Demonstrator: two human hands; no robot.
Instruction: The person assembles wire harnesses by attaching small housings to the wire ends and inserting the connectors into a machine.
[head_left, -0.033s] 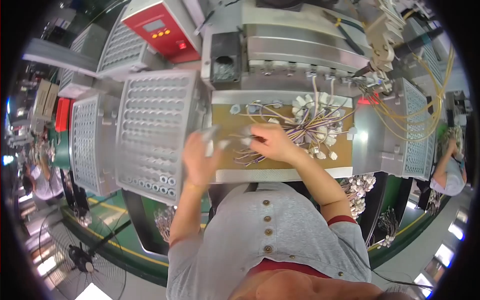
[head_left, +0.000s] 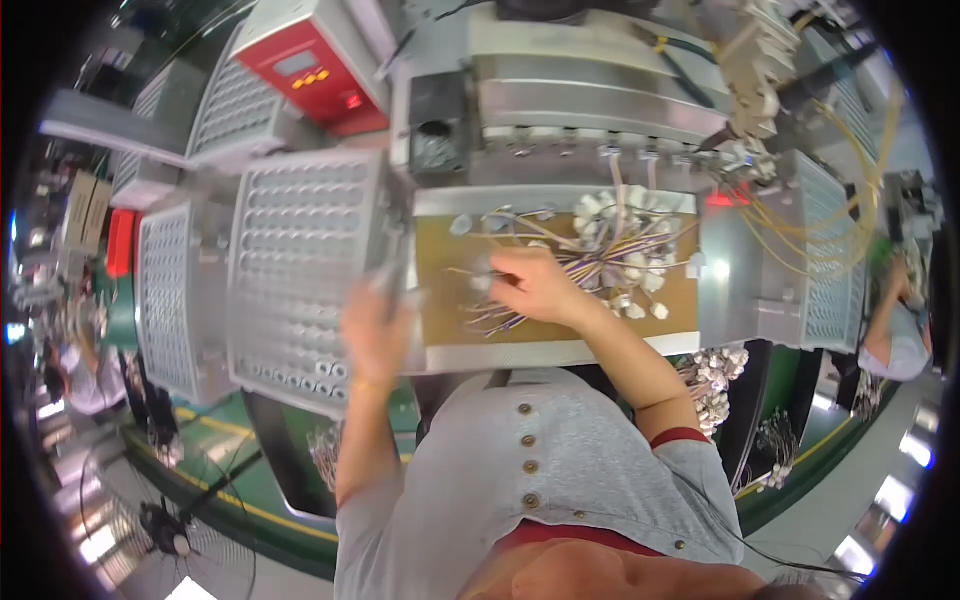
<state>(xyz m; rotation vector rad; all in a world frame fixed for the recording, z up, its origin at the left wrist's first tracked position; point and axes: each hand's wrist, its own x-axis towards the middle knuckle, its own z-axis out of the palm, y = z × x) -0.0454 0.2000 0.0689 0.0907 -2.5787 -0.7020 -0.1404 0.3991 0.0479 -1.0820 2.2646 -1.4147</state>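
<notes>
My left hand (head_left: 378, 325) is smeared by motion beside the right edge of the grey tray (head_left: 392, 215); whether its fingers hold anything does not show. Over the left half of the brown work board (head_left: 570, 335), my right hand (head_left: 535, 285) is closed in a pinch on a wire lead, with a blurred whitish connector (head_left: 482, 281) at its fingertips. To the right of that hand lies a bundle of purple and yellow wires (head_left: 610, 258) with several white connectors (head_left: 640, 205). A few loose wire ends spread out below the fingers.
Round pockets fill the grey tray; several pale rings (head_left: 325, 370) sit at its near end. Behind the board stand a metal fixture (head_left: 600, 100), a black box (head_left: 438, 120) and a red-fronted control box (head_left: 315, 80). Pliers (head_left: 685, 75) lie on top. More connector bundles (head_left: 715, 385) hang at right.
My left hand has shifted left, from the board's edge to the tray's edge. My right hand keeps its pinch near the same spot. The whole view has shifted slightly.
</notes>
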